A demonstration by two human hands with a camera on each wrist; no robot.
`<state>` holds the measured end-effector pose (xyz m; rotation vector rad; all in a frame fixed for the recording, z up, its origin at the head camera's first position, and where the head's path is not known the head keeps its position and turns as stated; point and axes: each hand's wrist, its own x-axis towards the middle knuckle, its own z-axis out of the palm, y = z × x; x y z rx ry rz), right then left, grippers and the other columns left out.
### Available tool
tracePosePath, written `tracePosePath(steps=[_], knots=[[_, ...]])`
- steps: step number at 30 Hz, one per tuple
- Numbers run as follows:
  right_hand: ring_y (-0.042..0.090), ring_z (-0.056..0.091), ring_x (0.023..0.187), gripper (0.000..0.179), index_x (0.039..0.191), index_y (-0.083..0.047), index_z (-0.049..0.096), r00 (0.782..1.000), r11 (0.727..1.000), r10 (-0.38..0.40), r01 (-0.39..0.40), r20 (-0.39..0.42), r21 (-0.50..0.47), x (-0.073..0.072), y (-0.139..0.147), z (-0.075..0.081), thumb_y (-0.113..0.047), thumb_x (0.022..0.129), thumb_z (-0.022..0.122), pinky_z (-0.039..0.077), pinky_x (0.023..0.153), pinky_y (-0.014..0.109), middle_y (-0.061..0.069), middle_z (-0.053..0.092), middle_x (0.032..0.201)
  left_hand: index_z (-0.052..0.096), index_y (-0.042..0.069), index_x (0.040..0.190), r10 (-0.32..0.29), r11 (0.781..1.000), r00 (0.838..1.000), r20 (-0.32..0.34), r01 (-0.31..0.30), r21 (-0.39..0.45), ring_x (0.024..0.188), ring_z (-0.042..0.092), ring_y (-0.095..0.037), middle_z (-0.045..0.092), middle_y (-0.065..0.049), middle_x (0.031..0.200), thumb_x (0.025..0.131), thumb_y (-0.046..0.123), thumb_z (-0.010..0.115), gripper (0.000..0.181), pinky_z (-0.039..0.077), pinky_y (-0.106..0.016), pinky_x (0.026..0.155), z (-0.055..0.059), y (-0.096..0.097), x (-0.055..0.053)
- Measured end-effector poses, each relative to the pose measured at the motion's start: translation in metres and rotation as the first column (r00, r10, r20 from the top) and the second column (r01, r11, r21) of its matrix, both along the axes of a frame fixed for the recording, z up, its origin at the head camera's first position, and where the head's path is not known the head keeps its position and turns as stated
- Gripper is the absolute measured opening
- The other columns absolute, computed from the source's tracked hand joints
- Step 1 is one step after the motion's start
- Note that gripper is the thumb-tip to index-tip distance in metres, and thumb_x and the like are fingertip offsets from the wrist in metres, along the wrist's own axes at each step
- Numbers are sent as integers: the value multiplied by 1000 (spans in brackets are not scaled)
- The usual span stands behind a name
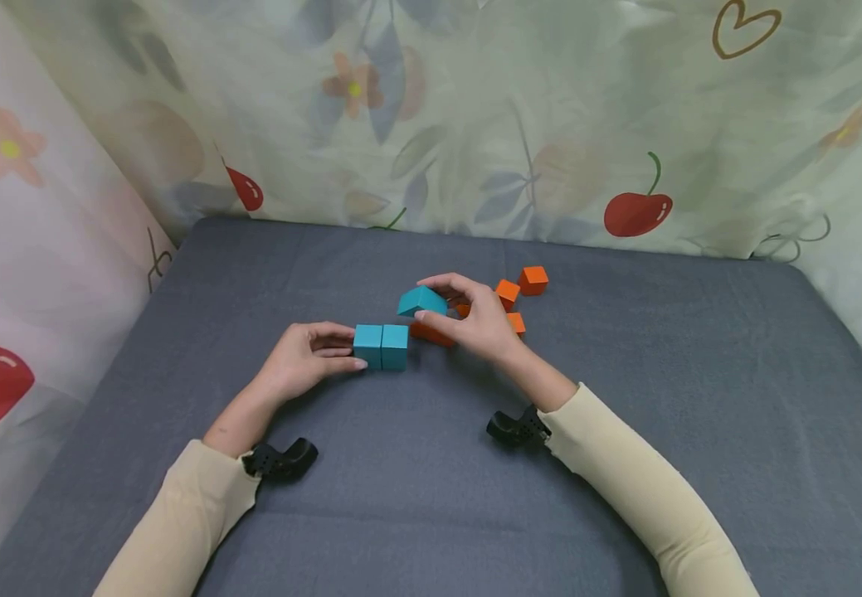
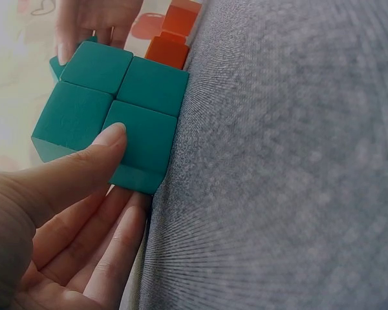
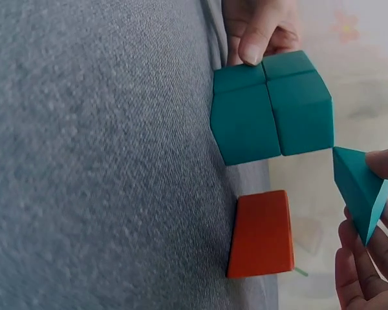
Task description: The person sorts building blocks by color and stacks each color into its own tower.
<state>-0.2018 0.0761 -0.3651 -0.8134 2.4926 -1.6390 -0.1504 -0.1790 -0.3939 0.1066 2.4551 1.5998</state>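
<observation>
A curtained-off tabletop nook, room unclear; cherry-printed drapes (image 1: 475, 108) surround a grey cloth-covered table (image 1: 408, 473)

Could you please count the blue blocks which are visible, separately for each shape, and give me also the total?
Blue cubes: 4, stacked two by two, with the left hand on them
Blue triangular block: 1, in the grip of the right hand
Total: 5
</observation>
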Motion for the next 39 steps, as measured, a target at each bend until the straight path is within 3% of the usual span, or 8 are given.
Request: tracePosePath(steps=[7,15,21,39], knots=[[19,58,97,38,122,-6,63,998,999,44,-43,-50,13,5,-5,0,-15,86,72,50,91,41,9,65,118,63,-1,121,5,1000,1000,2,-5,-3,108,65,-29,64,-20,121,82,11,77,44,56,-34,89,0,1,0],[18,60,101,39,122,-5,62,995,995,98,-98,-22,-9,10,-13,0,-14,86,72,49,94,41,7,65,117,63,-1,121,4,1000,1000,10,-4,0,109,65,-28,64,-20,122,82,11,77,44,56,-33,89,1,1,0],[15,60,105,37,121,-7,63,992,992,125,-125,-18,-17,14,-19,-1,-15,86,72,47,97,34,5,65,119,63,-1,121,1,1000,1000,9,-1,9,109,65,-28,64,-19,121,82,11,76,42,56,-32,89,1,1,1],[16,61,102,37,121,-4,63,983,982,185,-185,0,-27,20,-31,-3,-12,86,72,51,96,35,8,65,118,62,-1,123,-8,1000,1000,-3,8,4,110,64,-30,63,-20,122,83,10,74,42,56,-31,88,1,1,2]])
